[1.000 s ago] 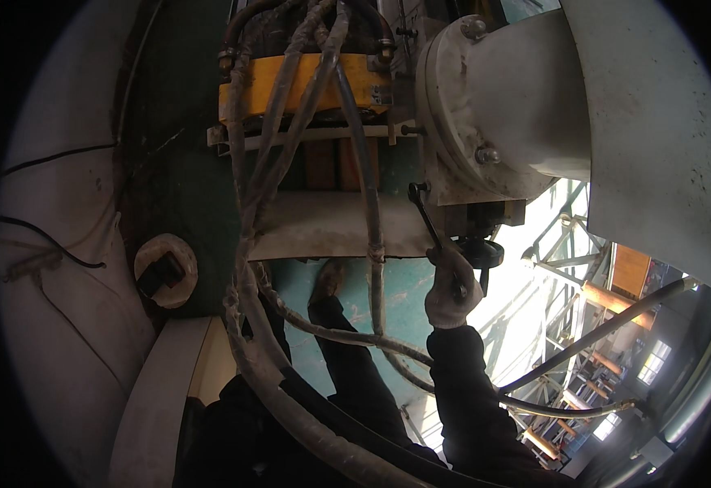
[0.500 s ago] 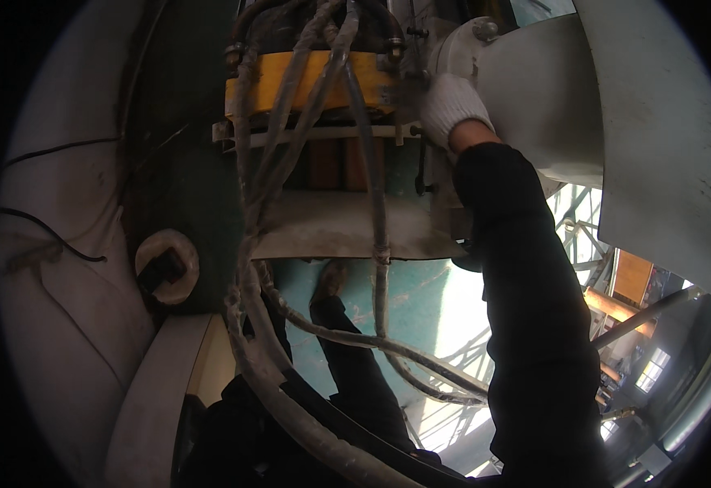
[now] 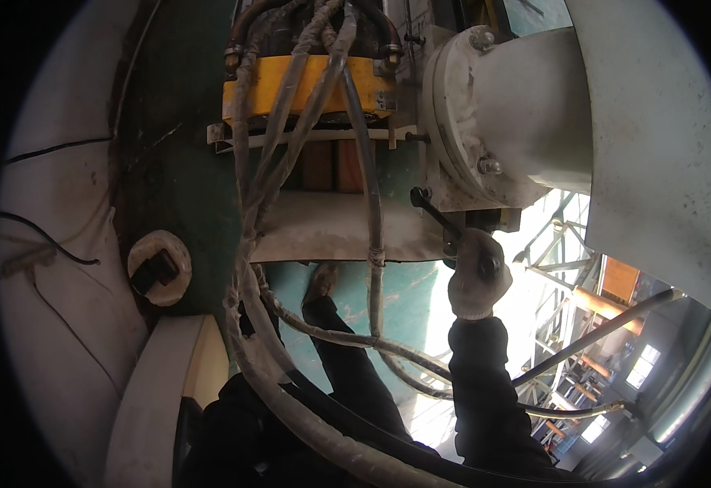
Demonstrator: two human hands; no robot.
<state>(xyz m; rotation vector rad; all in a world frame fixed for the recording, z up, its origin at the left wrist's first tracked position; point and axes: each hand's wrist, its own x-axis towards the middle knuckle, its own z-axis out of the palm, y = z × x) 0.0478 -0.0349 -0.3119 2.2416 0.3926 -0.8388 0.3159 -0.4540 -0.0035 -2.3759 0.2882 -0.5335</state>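
Note:
My right hand (image 3: 477,275), in a pale knitted work glove, is closed round the handle of a dark wrench (image 3: 439,216). The wrench slants up to the left from my fist. Its head lies at a bolt (image 3: 422,195) on the lower edge of a pale metal plate; whether it is seated on the bolt I cannot tell. Just above is a round bolted flange (image 3: 453,122) on a wide grey pipe (image 3: 538,106). My left hand does not show; only a dark sleeve is visible low in the picture.
A yellow block (image 3: 315,85) with hose fittings stands left of the flange. Several wrapped hoses (image 3: 290,138) hang from it and loop across my front. A curved pale metal surface (image 3: 343,228) lies below it. Green floor (image 3: 351,297) and my legs show underneath. A grey panel (image 3: 656,122) bounds the right.
My right hand has come down and nearer, from beside the yellow block to below the flange. The wrench now shows plainly in it. The view has shifted slightly.

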